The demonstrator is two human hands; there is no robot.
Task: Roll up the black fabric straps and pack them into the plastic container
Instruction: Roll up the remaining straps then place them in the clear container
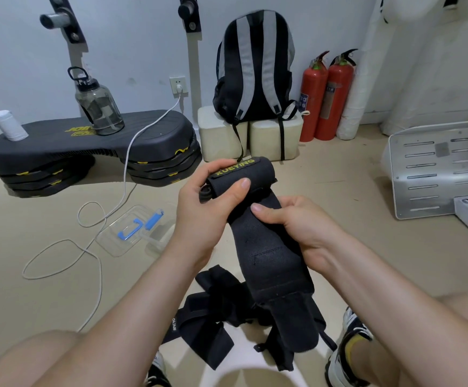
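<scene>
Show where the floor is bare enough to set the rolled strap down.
Bare floor lies right of the right hand, bordered by the perforated metal panel and the fire extinguishers. Another is far left, below the step platform, outside the white cable. Crowded: the loose straps between the shoes, and the plastic container beside the cable.

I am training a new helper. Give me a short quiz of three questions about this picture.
1. True or false: the left hand grips the rolled end of the strap.
2. The plastic container lies: A on the floor; B on a shelf; C in a drawer.
3. How many red fire extinguishers are in view?
Key: 1 true; 2 A; 3 two.
</scene>
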